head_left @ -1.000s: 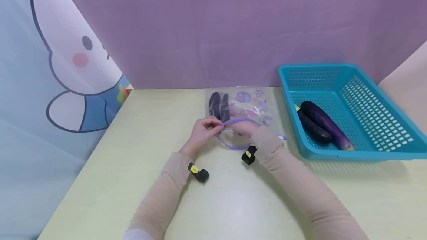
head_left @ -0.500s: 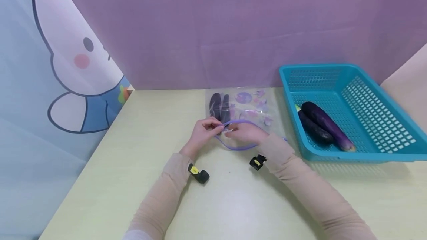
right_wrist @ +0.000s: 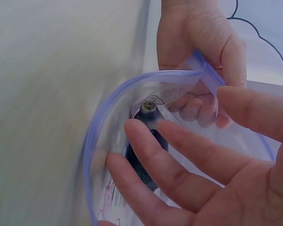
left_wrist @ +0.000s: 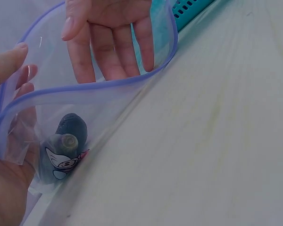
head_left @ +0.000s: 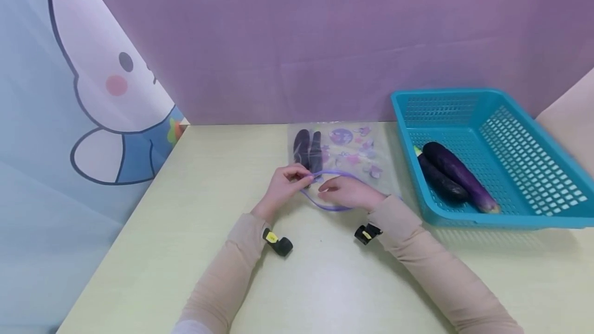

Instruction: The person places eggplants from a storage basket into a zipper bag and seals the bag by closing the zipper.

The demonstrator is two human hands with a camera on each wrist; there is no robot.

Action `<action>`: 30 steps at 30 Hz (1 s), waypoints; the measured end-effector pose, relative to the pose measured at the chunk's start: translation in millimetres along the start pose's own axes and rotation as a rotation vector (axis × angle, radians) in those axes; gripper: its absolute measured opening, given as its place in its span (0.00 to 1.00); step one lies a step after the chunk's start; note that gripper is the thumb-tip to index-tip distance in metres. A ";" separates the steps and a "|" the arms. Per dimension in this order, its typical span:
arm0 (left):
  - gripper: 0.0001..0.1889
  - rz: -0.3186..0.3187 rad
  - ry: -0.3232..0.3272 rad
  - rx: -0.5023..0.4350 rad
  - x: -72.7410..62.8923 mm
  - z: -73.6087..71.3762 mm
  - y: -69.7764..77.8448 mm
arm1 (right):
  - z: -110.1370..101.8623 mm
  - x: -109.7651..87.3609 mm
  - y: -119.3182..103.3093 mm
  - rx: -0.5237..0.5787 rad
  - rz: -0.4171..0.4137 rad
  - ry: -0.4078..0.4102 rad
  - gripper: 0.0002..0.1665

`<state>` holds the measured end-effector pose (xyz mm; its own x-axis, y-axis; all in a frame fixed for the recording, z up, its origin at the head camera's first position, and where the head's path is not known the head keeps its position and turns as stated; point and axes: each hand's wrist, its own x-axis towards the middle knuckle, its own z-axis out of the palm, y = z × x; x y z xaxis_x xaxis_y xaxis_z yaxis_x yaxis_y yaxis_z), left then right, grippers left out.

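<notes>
A clear zip bag (head_left: 378, 143) with purple prints lies flat at the table's back edge, its purple zip rim (left_wrist: 94, 87) spread in a wide loop. Inside, along the bag's left side, two dark eggplants (head_left: 301, 147) lie next to each other; their ends show through the mouth in the right wrist view. My left hand (head_left: 284, 184) pinches the left corner of the rim between thumb and fingers. At the mouth is my right hand (head_left: 350, 192), fingers extended and slightly bent, holding nothing.
To the right stands a teal plastic basket (head_left: 487, 217) with two more eggplants (head_left: 457, 174) leaning at its left side. A purple cloth (head_left: 278, 40) hangs behind the table, and a rabbit-printed cloth (head_left: 37, 195) hangs at the left.
My right hand has drawn back out of the bag, toward me and to the right, with nothing in it. My left hand keeps its pinch on the rim.
</notes>
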<state>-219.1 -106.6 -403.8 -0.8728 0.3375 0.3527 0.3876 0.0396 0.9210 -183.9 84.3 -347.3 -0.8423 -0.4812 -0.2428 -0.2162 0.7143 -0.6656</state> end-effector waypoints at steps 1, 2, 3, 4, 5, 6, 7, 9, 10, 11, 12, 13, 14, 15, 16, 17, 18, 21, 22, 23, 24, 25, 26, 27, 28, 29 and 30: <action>0.06 0.002 -0.001 0.000 -0.3 0.0 0.2 | 0.1 -0.5 0.9 0.000 -0.010 -0.002 0.23; 0.06 0.003 0.000 0.000 -0.4 -0.1 0.0 | 0.1 -0.9 1.9 0.002 -0.017 -0.003 0.22; 0.06 0.002 0.000 0.000 -0.6 -0.1 0.1 | -0.2 -1.5 2.5 0.006 -0.022 -0.006 0.22; 0.06 0.001 0.001 0.000 -0.5 0.1 -0.3 | -0.4 -2.1 3.2 0.006 -0.027 -0.009 0.22; 0.06 0.001 0.002 -0.001 -0.6 0.1 -0.3 | -0.8 -2.6 3.8 0.010 -0.030 -0.011 0.22; 0.06 0.000 0.003 -0.001 -0.7 0.2 0.2 | -1.4 -3.4 4.2 0.009 -0.037 -0.014 0.23; 0.06 -0.002 0.004 0.000 -0.8 0.3 0.4 | -1.8 -4.0 4.7 0.016 -0.036 -0.017 0.22; 0.06 -0.006 0.005 -0.002 -1.1 0.5 1.0 | -2.4 -5.0 5.7 0.023 -0.041 -0.022 0.22; 0.06 -0.007 0.004 -0.002 -1.2 0.6 1.2 | -2.7 -5.6 6.2 0.023 -0.048 -0.026 0.22; 0.06 -0.009 0.004 -0.002 -1.3 0.6 1.4 | -2.8 -6.1 6.7 0.022 -0.057 -0.029 0.22; 0.06 -0.009 0.004 -0.001 -1.3 0.6 1.4 | -2.9 -6.8 7.2 0.020 -0.067 -0.034 0.22; 0.06 -0.009 0.003 0.000 -1.2 0.7 1.1 | -2.9 -7.5 7.7 0.018 -0.077 -0.039 0.22; 0.06 -0.007 0.001 0.001 -1.2 0.8 1.3 | -2.7 -8.2 8.4 0.013 -0.088 -0.043 0.22; 0.06 -0.005 -0.001 0.001 -1.1 0.7 1.2 | -2.5 -9.0 9.1 0.012 -0.095 -0.048 0.22; 0.06 -0.003 -0.003 0.002 -1.0 0.8 1.1 | -2.4 -9.8 9.8 0.009 -0.101 -0.053 0.22; 0.06 -0.002 -0.005 0.002 -1.0 0.8 1.0 | -2.2 -10.5 10.6 0.008 -0.105 -0.056 0.22; 0.06 -0.001 -0.006 0.001 -0.9 0.8 0.9 | -2.0 -11.3 11.4 0.009 -0.107 -0.060 0.22; 0.06 -0.010 -0.010 0.004 -1.1 0.8 0.5 | -1.4 -14.1 13.7 0.023 -0.105 -0.067 0.22; 0.06 -0.016 -0.010 0.007 -1.3 0.7 0.5 | -1.3 -15.1 14.3 0.027 -0.106 -0.069 0.22; 0.06 -0.022 -0.010 0.008 -1.4 0.8 0.6 | -1.2 -16.3 14.8 0.037 -0.107 -0.072 0.22; 0.06 -0.024 -0.010 0.009 -1.4 0.9 0.6 | -1.0 -17.3 15.6 0.047 -0.106 -0.074 0.22; 0.06 -0.026 -0.009 0.010 -1.5 0.9 0.7 | -0.8 -18.1 16.3 0.056 -0.104 -0.076 0.22; 0.06 -0.029 -0.008 0.009 -1.7 1.0 1.2 | -0.7 -19.0 16.9 0.069 -0.102 -0.077 0.22; 0.06 -0.030 -0.006 0.011 -1.6 0.9 1.2 | -0.5 -19.4 17.7 0.081 -0.098 -0.078 0.22; 0.06 -0.030 -0.005 0.011 -1.7 0.9 1.3 | -0.4 -19.7 18.0 0.092 -0.096 -0.078 0.22; 0.06 -0.031 -0.004 0.011 -1.6 1.0 1.6 | -0.3 -20.1 18.4 0.103 -0.092 -0.076 0.22; 0.06 -0.033 -0.002 0.013 -1.6 1.0 1.6 | 0.0 -20.3 18.7 0.112 -0.085 -0.075 0.22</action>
<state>-216.8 -106.1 -403.1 -0.8844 0.3378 0.3221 0.3625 0.0626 0.9299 -170.9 107.4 -354.8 -0.7833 -0.5769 -0.2315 -0.2254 0.6106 -0.7592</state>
